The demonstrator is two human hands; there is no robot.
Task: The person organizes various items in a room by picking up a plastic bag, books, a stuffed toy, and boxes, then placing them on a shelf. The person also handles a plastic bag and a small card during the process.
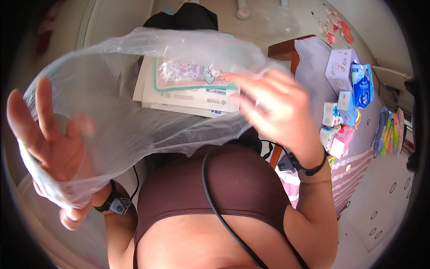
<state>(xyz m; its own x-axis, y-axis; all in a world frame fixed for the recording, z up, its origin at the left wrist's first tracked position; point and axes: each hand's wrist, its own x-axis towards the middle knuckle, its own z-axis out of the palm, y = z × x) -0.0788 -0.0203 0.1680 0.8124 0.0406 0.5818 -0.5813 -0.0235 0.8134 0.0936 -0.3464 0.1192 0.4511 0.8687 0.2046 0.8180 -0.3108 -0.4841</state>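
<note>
A large, clear plastic bag (pixel 121 121) is spread wide between my two hands. At its left end, my left hand (pixel 60 148) has its upper fingers stretched apart, with the film wrapped across the palm and lower fingers. My right hand (pixel 277 110), slightly blurred, has its thumb and fingers closing on the bag's right edge. Beyond the bag lies a flat, teal-edged pouch (pixel 183 76) with a cartoon rabbit picture. It rests on several printed paper sheets (pixel 188 101). Film covers part of the pouch, and whether it is inside the bag I cannot tell.
On the right, a table with a pale cloth (pixel 309 58) bears a lilac box (pixel 339 69), a blue tissue pack (pixel 363 85) and several small cartons. Folded colourful cloths (pixel 392 132) lie farther right. A black item (pixel 183 18) is behind the bag. A black cable (pixel 206 179) crosses my front.
</note>
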